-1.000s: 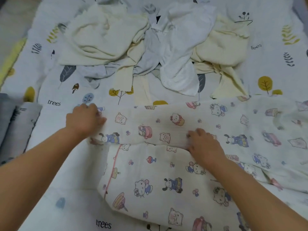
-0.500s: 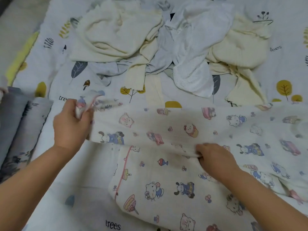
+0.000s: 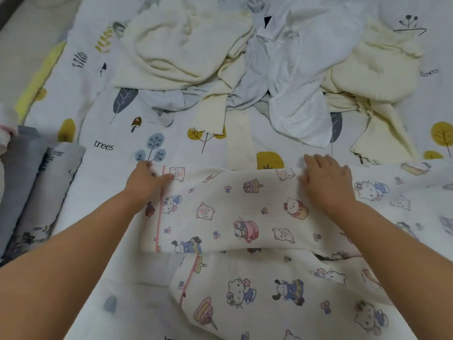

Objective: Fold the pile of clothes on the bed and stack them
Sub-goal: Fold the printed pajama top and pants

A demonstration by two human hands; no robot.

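A white cloth printed with cartoon animals lies across the bed in front of me, with one layer folded over away from me. My left hand pinches the far left corner of that folded layer. My right hand rests on its far edge with the fingers spread flat. Beyond the fold lies the pile of clothes: cream garments on both sides and pale white ones in the middle.
The bed sheet is white with tree and leaf prints. At the left edge lie grey folded fabrics and a small white and pink item. The printed cloth runs off the frame to the right.
Both hands lifted the near layer of the printed cloth and carried it away from me, laying it down as a fold. My right hand has let go and now lies flat.
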